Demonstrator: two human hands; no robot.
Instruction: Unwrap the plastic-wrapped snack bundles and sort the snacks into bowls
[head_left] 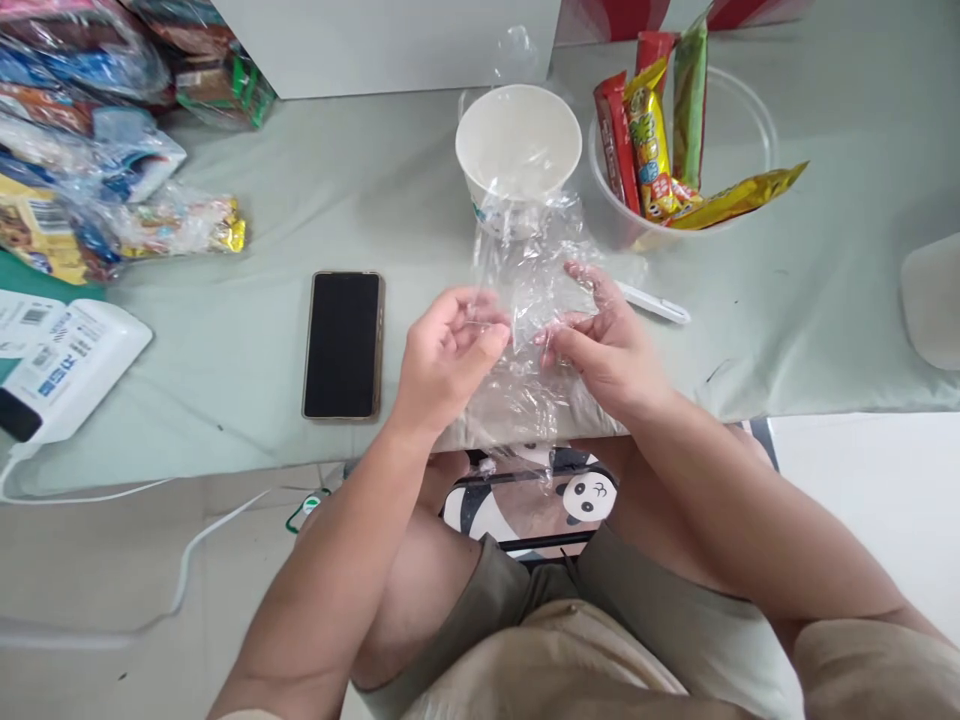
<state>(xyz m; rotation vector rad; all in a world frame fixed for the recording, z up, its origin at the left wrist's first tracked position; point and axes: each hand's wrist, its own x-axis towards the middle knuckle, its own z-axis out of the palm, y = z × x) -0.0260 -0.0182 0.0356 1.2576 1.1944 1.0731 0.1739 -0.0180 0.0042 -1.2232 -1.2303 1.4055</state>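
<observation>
A crumpled sheet of clear plastic film (529,295) stretches from the white paper bowl (517,145) down over the table edge. My left hand (454,345) is closed on the film's left side, thumb against curled fingers. My right hand (600,345) pinches the film on the other side, while one of its fingers sticks out with film lying against it. Just behind the right hand lies a white, slim-handled tool (654,302), partly hidden by that hand. Film also lies against the bowl's front.
Wrapped snack bars (651,150) stand in a clear round tub (772,150) at back right. A phone (343,345) lies to the left. Bagged snack packs (75,130) fill the far left, above a white device with a cable (90,365). A white box (390,45) stands behind.
</observation>
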